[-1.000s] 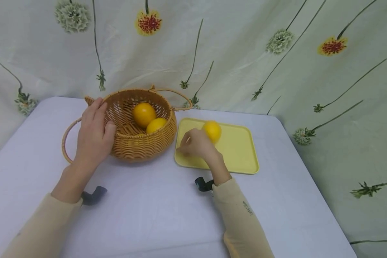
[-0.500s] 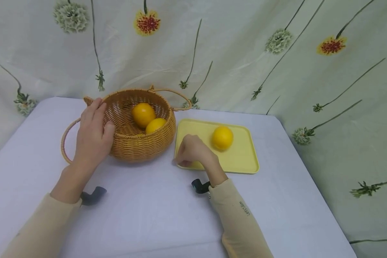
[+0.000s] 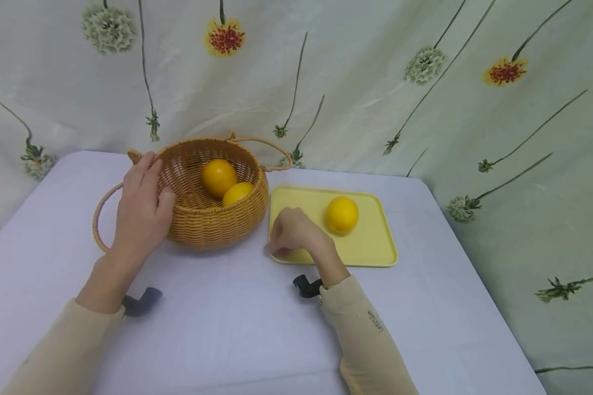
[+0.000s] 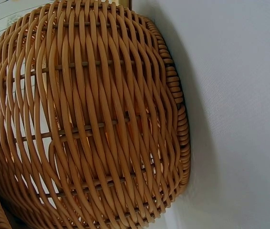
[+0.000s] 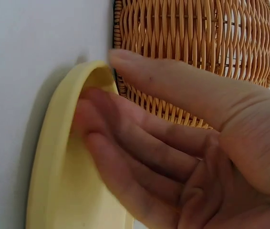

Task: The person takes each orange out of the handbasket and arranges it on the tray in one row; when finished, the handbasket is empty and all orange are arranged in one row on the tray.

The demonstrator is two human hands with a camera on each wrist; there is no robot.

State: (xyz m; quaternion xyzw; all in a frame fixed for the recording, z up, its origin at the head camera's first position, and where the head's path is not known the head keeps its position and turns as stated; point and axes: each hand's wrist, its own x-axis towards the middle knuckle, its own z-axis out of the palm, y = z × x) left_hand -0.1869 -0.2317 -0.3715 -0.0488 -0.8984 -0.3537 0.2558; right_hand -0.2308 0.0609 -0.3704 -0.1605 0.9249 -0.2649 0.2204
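My left hand (image 3: 143, 208) rests with straight fingers against the left rim of a wicker basket (image 3: 217, 227), thumb along the near side. Inside the basket lie an orange (image 3: 219, 178) and a yellow fruit like a lemon (image 3: 238, 193). My right hand (image 3: 296, 233) is at the near left corner of a pale yellow tray (image 3: 368, 241). In the right wrist view, the fingers (image 5: 140, 148) reach inside the tray's rim while the thumb lies outside, holding the rim between them. Another orange (image 3: 342, 215) sits on the tray, apart from the hand.
White cloth (image 3: 217, 329) covers the table, with a flower-printed curtain (image 3: 356, 82) behind it. The basket's looped handles hang out at its left and right. Its right side is close to the tray. Dark curved pieces (image 3: 145, 302) show by both wrists.
My right hand has left the orange on the tray and come to the near left corner; that orange has shifted right and nearer. The left hand stays at the basket.
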